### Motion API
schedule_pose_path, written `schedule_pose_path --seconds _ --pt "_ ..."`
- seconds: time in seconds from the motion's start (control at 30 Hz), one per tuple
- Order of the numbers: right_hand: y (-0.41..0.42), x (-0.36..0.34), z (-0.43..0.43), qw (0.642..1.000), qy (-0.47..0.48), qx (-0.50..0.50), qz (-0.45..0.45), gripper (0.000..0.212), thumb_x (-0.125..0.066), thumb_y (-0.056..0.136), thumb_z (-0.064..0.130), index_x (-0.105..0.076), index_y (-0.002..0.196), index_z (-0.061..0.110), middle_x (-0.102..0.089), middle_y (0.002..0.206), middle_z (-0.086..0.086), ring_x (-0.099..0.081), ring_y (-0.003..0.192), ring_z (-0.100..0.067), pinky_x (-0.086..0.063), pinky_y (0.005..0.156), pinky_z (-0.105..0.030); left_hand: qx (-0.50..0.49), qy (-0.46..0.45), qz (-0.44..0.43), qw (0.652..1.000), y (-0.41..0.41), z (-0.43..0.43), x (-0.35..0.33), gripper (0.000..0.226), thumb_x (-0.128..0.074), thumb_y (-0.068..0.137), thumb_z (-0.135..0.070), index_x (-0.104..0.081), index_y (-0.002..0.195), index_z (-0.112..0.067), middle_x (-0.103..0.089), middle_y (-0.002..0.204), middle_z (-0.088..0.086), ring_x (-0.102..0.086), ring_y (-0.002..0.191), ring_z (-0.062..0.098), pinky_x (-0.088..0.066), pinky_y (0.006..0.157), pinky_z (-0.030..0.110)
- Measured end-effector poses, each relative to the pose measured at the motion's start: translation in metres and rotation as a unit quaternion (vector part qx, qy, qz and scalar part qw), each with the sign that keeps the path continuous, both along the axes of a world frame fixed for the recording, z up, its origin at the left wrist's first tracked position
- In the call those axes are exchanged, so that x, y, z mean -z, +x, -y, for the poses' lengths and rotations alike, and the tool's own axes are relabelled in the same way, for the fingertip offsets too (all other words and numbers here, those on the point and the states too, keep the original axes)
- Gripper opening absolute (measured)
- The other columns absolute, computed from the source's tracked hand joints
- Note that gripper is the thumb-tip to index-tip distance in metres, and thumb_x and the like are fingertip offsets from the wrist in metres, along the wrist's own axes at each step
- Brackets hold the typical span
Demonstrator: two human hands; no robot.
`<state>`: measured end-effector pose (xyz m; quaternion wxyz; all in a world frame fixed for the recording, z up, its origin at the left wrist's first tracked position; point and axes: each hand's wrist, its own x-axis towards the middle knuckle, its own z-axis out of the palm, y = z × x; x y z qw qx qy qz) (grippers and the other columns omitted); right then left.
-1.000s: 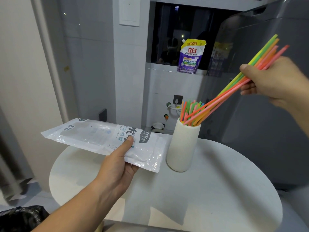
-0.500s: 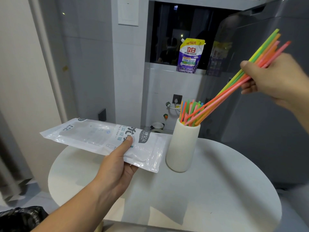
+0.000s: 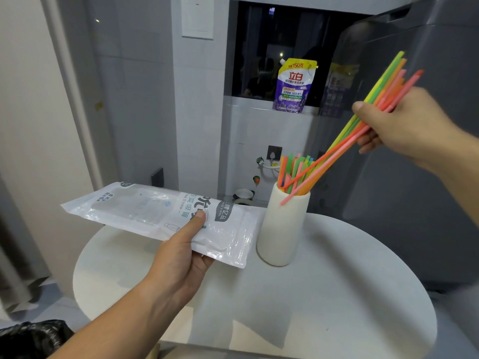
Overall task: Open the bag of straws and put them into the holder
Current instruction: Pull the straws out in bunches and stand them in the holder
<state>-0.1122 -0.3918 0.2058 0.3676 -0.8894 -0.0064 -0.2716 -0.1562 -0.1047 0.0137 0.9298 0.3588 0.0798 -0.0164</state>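
Gripping a slanted bundle of straws (image 3: 342, 143) between curled fingers and thumb, the right hand (image 3: 407, 125) sits a little further left and lower than half a second ago. The bundle's upper tips have dropped and shifted left with it. Its lower ends reach the mouth of the white ribbed holder (image 3: 281, 234), where other straws (image 3: 294, 165) already stand. One pink straw of the bundle now ends outside the rim, its tip lying across the holder's front wall; before, all the lower ends were at the mouth.

The left hand (image 3: 181, 257) keeps its hold on the flat, clear-and-white straw bag (image 3: 145, 208), thumb pressed on top and fingers beneath. It is in much the same spot above the round white table (image 3: 337, 294), with the bag's near end just beside the holder. The holder stands on the table, unmoved. Behind, a purple pouch (image 3: 294, 86) sits on a ledge, and a grey appliance (image 3: 414, 216) fills the right side.
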Motion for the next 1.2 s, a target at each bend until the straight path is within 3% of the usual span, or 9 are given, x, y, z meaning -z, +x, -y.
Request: schedule_pose_path --seconds 0.17,0.27,0.47,0.67,0.87,1.0,1.1,1.2 --pt "0.001 -0.005 -0.010 0.999 -0.041 -0.022 -0.011 0.028 -0.059 0.098 0.034 -0.065 0.090 0.009 -0.071 0.074 -0.013 -0.072 0.056 -0.019 -0.060 0.056 -0.032 0.005 0.002 0.001 1.000 0.000 0.000 0.000 0.027 -0.067 0.097 -0.013 -0.071 0.124 -0.013 -0.082 0.113 0.007 -0.081 0.092 0.018 -0.067 0.077 0.040" --pt "-0.002 -0.011 -0.014 0.997 -0.078 -0.020 -0.008 0.027 -0.056 0.099 0.036 -0.063 0.084 0.015 -0.070 0.071 -0.009 -0.069 0.048 -0.010 -0.053 0.051 -0.022 0.007 -0.001 -0.001 1.000 0.000 -0.001 0.000 0.027 -0.067 0.097 -0.013 -0.071 0.123 -0.012 -0.082 0.114 0.007 -0.081 0.093 0.018 -0.067 0.076 0.039" --pt "-0.002 -0.014 -0.012 0.996 -0.089 -0.017 -0.021 0.029 -0.054 0.100 0.034 -0.064 0.087 0.009 -0.069 0.073 -0.011 -0.066 0.045 -0.006 -0.046 0.039 -0.010 0.006 -0.001 -0.003 1.000 0.000 -0.001 0.000 0.022 -0.067 0.098 -0.013 -0.073 0.119 -0.012 -0.082 0.112 0.007 -0.081 0.091 0.018 -0.067 0.075 0.039" --pt "0.003 -0.017 -0.007 0.997 -0.067 -0.014 -0.025 0.030 -0.055 0.100 0.034 -0.064 0.085 0.010 -0.070 0.074 -0.014 -0.068 0.047 -0.009 -0.057 0.050 -0.023 0.003 -0.002 -0.003 1.000 0.001 -0.001 0.000 0.020 -0.067 0.097 -0.012 -0.073 0.116 -0.014 -0.083 0.110 0.006 -0.081 0.089 0.017 -0.067 0.075 0.039" --pt "0.004 -0.020 -0.004 0.998 -0.054 -0.011 -0.029 0.032 -0.054 0.100 0.033 -0.064 0.098 0.003 -0.069 0.079 -0.016 -0.067 0.045 -0.006 -0.050 0.041 -0.014 0.004 -0.001 -0.003 1.000 0.001 -0.001 0.001 0.021 -0.067 0.097 -0.012 -0.073 0.117 -0.013 -0.083 0.110 0.006 -0.081 0.088 0.017 -0.067 0.075 0.039" --pt "0.007 -0.022 0.000 0.999 -0.025 -0.013 -0.027 0.032 -0.055 0.100 0.034 -0.064 0.098 0.004 -0.070 0.085 -0.020 -0.071 0.065 -0.023 -0.062 0.058 -0.030 0.003 0.000 -0.004 1.000 0.001 -0.001 0.000 0.020 -0.067 0.097 -0.012 -0.073 0.116 -0.013 -0.083 0.108 0.006 -0.081 0.087 0.017 -0.067 0.073 0.038" --pt "0.010 -0.022 0.006 0.999 -0.010 -0.006 -0.039 0.032 -0.055 0.100 0.034 -0.064 0.101 0.003 -0.069 0.085 -0.019 -0.070 0.070 -0.026 -0.061 0.069 -0.038 0.007 0.000 -0.004 1.000 0.001 -0.001 0.000 0.025 -0.067 0.097 -0.013 -0.072 0.122 -0.013 -0.082 0.112 0.006 -0.081 0.091 0.017 -0.067 0.074 0.038" --pt "0.011 -0.022 0.011 0.999 0.011 -0.007 -0.044 0.035 -0.055 0.100 0.033 -0.064 0.102 -0.001 -0.068 0.081 -0.017 -0.068 0.066 -0.024 -0.062 0.064 -0.036 0.008 -0.001 -0.001 1.000 0.001 -0.001 0.001 0.026 -0.066 0.098 -0.013 -0.071 0.124 -0.013 -0.082 0.113 0.006 -0.081 0.091 0.017 -0.067 0.075 0.039"
